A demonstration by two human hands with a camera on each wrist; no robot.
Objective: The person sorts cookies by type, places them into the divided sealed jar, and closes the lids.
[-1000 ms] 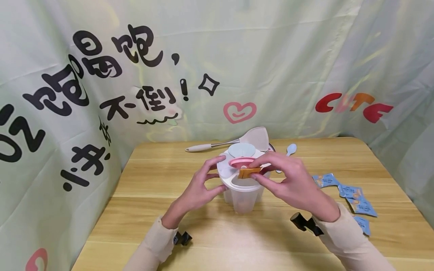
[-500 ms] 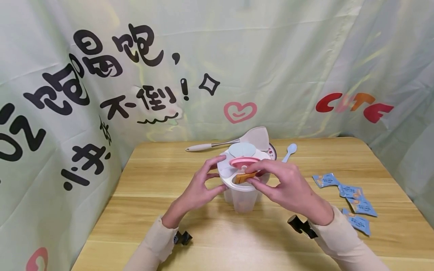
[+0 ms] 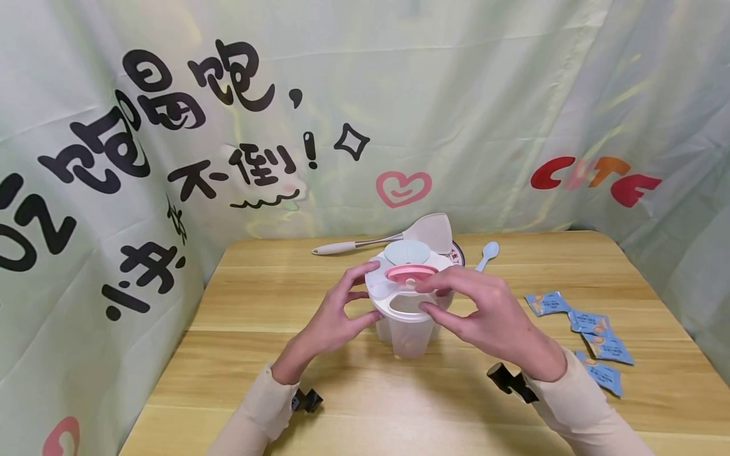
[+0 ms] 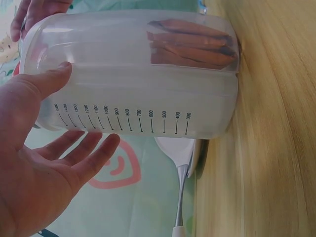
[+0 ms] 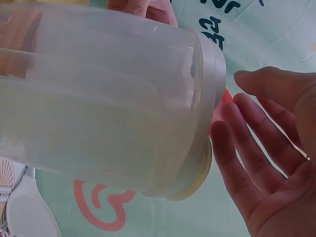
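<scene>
A translucent plastic storage canister point(image 3: 412, 335) with a white lid point(image 3: 381, 285) stands upright at the middle of the table. Its pink flap point(image 3: 406, 272) is raised, baring an opening at the front. My left hand point(image 3: 332, 316) grips the canister near its top, thumb in front and fingers behind. My right hand point(image 3: 490, 316) hovers over the right side of the opening with fingers and thumb apart, holding nothing. Its index finger is close to the pink flap; whether they touch I cannot tell. Through the wall, several orange-brown packets point(image 4: 192, 47) lie stacked at the bottom of one compartment.
Several blue sachets point(image 3: 604, 348) lie on the table point(image 3: 256, 316) at the right. A pale blue spoon point(image 3: 489, 253) and a spatula point(image 3: 430, 233) lie at the back, near a partly hidden round patterned item point(image 3: 457, 254). A printed curtain point(image 3: 467, 114) hangs behind.
The right hand lowered an orange packet into the canister's front opening and let go; the packet is gone from its fingers. The left hand stayed in place.
</scene>
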